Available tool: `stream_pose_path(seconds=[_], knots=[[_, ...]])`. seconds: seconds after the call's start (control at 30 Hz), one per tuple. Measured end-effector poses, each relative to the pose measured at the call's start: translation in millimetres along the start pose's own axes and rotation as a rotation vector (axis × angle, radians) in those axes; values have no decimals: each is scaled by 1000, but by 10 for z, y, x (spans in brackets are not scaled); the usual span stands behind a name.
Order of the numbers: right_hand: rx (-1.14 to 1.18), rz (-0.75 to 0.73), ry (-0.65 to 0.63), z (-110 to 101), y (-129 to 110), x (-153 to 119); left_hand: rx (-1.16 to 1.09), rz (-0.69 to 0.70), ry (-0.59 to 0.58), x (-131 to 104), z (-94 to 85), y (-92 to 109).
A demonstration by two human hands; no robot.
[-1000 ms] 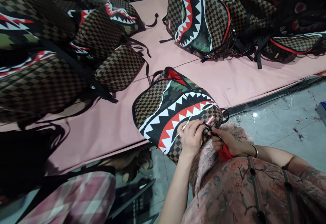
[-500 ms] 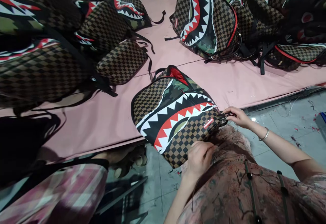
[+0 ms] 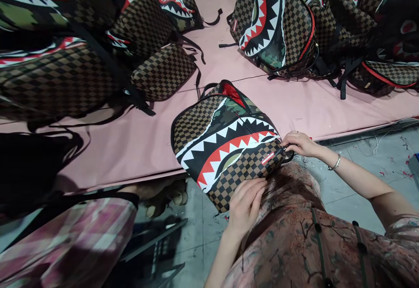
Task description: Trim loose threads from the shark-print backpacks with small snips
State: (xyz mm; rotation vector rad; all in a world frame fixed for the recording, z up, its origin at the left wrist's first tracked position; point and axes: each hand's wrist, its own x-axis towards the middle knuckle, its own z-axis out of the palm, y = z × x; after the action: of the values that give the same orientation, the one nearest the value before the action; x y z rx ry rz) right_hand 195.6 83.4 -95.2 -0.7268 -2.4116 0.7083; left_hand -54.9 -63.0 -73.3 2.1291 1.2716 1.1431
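A brown-and-black checkered backpack (image 3: 229,144) with a printed shark mouth and a small red label lies at the pink table's near edge, overhanging toward my lap. Its top opening shows red lining. My left hand (image 3: 247,200) is closed at the bag's near lower edge, fingers pinched together on it. At the bag's right corner, my right hand (image 3: 301,143), with a bracelet on the wrist, is closed around small dark thread snips (image 3: 281,150). Their tips point at the bag's side; the rest is mostly hidden by my fingers.
Several similar backpacks crowd the pink table (image 3: 209,48), piled at the left (image 3: 59,78) and back right (image 3: 275,22), with black straps trailing. A person's plaid sleeve or garment (image 3: 81,240) is at lower left. Scraps litter the tiled floor (image 3: 360,166).
My left hand has shifted slightly left along the bag's near edge, its fingers straighter. My right hand has moved in closer to the bag's corner, covering more of the snips. The view has shifted slightly.
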Motion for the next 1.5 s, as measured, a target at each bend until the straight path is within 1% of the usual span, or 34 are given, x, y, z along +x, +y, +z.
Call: stream_pose_path(seconds=[0.13, 0.33, 0.5, 0.7, 0.9, 1.0, 1.23, 1.5], knots=[[4, 5, 15, 25, 9, -2, -1, -12, 18, 7, 16, -9], [22, -30, -19, 27, 12, 48, 25, -17, 25, -13, 17, -39], [28, -34, -14, 42, 19, 45, 2, -28, 39, -40, 33, -53], [49, 15, 13, 82, 31, -41, 3, -63, 61, -57, 25, -82], [42, 61, 15, 36, 11, -86, 40, -95, 81, -58, -1, -104], [38, 62, -3, 20, -8, -53, 39, -99, 86, -55, -4, -106], [-5, 9, -65, 53, -80, 77, 15, -89, 116, -78, -14, -116], [-98, -55, -133, 78, -238, 203, -1, -104, 113, -97, -30, -127]])
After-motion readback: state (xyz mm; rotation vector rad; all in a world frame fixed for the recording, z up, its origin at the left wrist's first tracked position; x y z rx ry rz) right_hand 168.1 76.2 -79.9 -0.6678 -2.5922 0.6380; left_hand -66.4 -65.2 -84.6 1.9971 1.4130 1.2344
